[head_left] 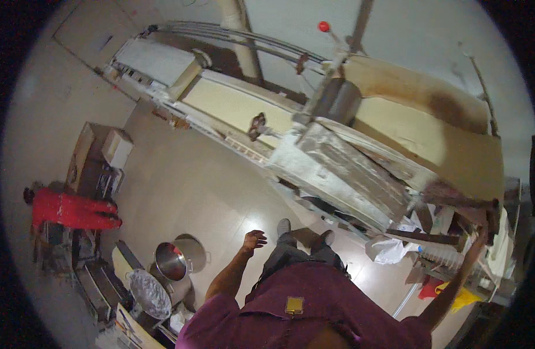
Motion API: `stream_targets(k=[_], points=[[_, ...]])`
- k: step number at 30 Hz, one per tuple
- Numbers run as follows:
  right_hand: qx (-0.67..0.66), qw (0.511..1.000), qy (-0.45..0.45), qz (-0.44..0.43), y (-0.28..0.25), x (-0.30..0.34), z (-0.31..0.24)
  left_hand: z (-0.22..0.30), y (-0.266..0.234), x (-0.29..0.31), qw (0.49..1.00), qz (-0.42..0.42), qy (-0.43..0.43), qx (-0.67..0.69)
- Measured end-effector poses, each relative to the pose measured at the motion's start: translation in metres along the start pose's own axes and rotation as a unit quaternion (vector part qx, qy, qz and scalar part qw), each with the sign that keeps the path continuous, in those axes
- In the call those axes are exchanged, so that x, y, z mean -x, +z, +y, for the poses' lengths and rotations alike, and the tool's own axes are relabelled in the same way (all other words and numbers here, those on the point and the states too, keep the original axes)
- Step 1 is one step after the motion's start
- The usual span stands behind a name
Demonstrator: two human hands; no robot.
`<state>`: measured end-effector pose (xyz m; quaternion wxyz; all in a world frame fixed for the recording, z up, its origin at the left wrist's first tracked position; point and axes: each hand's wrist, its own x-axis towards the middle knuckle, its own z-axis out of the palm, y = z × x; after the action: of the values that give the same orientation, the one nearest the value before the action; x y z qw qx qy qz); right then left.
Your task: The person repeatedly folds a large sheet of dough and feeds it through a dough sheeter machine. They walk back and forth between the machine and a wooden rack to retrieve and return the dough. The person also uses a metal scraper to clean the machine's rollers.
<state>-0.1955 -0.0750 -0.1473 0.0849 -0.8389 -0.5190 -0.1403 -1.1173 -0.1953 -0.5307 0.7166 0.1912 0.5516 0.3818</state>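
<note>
My left hand hangs in the air over the floor, fingers loosely bent and apart, with nothing in it. To the far right my right arm stretches out, and my right hand is at the dark brown end bar of a long machine. Its fingers blur into the dark parts there, so I cannot see whether they grip. The machine looks like a dough sheeter, with a cream belt, a dark roller and a pale tray-like bed. White powder coats its housing.
Metal pots stand on the floor at lower left, one topped with a crumpled clear cover. Beyond them are a red cloth and a cardboard box. White plastic bags and a yellow cloth lie under the machine's right end.
</note>
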Motion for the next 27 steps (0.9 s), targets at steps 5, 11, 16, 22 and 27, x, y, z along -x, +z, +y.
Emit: stream_targets(k=[5,11,16,22,27], points=[[-0.398,0.895,0.120,0.158,-0.015,0.156,-0.055,-0.005,-0.059,0.012,0.986,0.049,-0.156,-0.024],[-0.436,0.880,0.172,-0.085,0.158,0.363,-0.150,0.009,-0.118,0.006,0.971,0.135,-0.189,-0.062],[-0.534,0.747,0.203,-0.340,0.183,0.481,-0.275,0.025,-0.128,0.012,0.988,0.096,-0.106,-0.054],[-0.501,0.683,0.186,-0.498,0.160,0.553,-0.357,-0.013,-0.168,0.068,0.988,0.080,-0.121,-0.053],[-0.522,0.644,0.261,-0.494,0.139,0.649,-0.343,-0.021,-0.239,0.131,0.979,0.085,-0.175,-0.056]])
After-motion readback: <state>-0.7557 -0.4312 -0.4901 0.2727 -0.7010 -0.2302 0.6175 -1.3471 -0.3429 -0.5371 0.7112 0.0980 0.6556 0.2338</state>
